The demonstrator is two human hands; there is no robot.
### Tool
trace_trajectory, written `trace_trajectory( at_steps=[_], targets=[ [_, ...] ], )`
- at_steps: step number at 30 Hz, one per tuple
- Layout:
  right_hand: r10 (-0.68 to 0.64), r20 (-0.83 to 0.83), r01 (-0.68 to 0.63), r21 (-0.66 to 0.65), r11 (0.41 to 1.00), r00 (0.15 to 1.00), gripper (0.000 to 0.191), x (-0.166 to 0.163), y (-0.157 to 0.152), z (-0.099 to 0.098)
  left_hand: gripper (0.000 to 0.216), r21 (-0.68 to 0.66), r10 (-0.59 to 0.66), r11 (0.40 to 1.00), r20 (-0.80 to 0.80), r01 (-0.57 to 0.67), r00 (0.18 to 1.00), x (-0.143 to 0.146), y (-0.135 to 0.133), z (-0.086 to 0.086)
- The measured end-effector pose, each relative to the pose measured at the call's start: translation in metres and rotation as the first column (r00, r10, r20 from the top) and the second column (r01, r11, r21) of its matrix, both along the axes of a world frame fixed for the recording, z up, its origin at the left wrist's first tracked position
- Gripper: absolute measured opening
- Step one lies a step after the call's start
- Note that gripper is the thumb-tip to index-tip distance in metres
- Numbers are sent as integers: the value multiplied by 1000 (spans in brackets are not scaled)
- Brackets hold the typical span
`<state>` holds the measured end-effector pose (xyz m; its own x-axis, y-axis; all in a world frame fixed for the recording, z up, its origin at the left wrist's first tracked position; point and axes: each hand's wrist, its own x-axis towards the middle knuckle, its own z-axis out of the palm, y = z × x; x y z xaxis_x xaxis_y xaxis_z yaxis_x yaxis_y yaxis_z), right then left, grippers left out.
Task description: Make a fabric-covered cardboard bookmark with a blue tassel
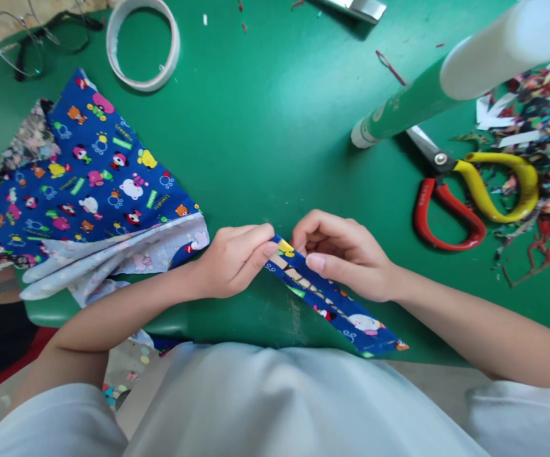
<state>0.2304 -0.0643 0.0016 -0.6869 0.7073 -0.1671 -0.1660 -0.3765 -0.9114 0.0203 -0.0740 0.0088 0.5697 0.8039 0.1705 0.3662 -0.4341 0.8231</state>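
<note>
A narrow folded strip of blue cartoon-print fabric (336,308) lies slanted near the front edge of the green table (275,127). My left hand (234,257) pinches the strip's upper end with fingers closed. My right hand (344,254) is curled over the same end, thumb pressed on the strip's light inner side. The two hands nearly touch.
A stack of the same blue fabric pieces (94,184) lies at the left. A tape ring (142,43) and glasses (27,38) sit at the back left. Red-and-yellow scissors (469,190), a green-and-white roll (450,76) and fabric scraps (541,139) are at the right.
</note>
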Motion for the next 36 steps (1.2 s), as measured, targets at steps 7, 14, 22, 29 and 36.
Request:
trace_trajectory(
  at_steps=[7,14,22,29,36],
  targets=[
    [-154,-92,122,-290,949,984,24,-2,2,-1,37,-46,-25,999,45,27,999,-2,2,0],
    [-157,-138,124,-222,967,978,17,-2,3,-5,40,-206,-24,977,120,49,992,-3,5,2],
    [-86,-22,89,273,958,996,23,4,5,-5,42,-288,-15,955,201,74,979,-4,7,1],
    [-213,98,108,620,777,972,29,1,1,-5,41,-301,-17,950,214,83,977,-4,7,2],
    [-374,77,145,836,530,924,44,1,-5,-11,41,-308,-32,946,231,104,972,-4,8,3]
  ],
)
